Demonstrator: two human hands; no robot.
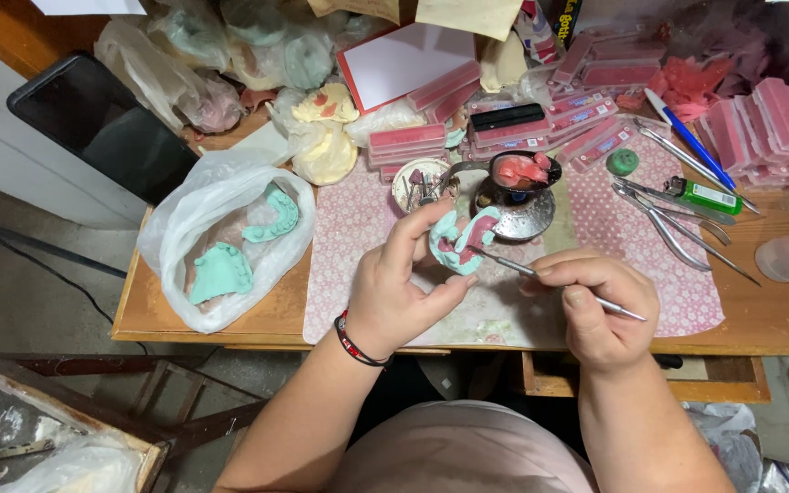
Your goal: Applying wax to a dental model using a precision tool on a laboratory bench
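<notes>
My left hand (393, 292) is curled around a mint-green dental cast (457, 241) with pink wax on it, thumb under its lower edge and fingers (422, 230) hooked over its top, so the cast sits clamped at my fingertips, raised over the pink patterned mat (632, 239). My right hand (595, 306) is clenched on a thin metal carving tool (541, 274), pinched between thumb and forefinger; its tip touches the pink wax on the cast, just left of my right fingers. The tool's middle is buried in my grip, and the cast's underside is hidden by my left palm. Just beyond my fingers stands a small dark bowl (522, 173) holding pink wax. Well left of my left hand lies a plastic bag (184, 228) with 2 more green casts.
</notes>
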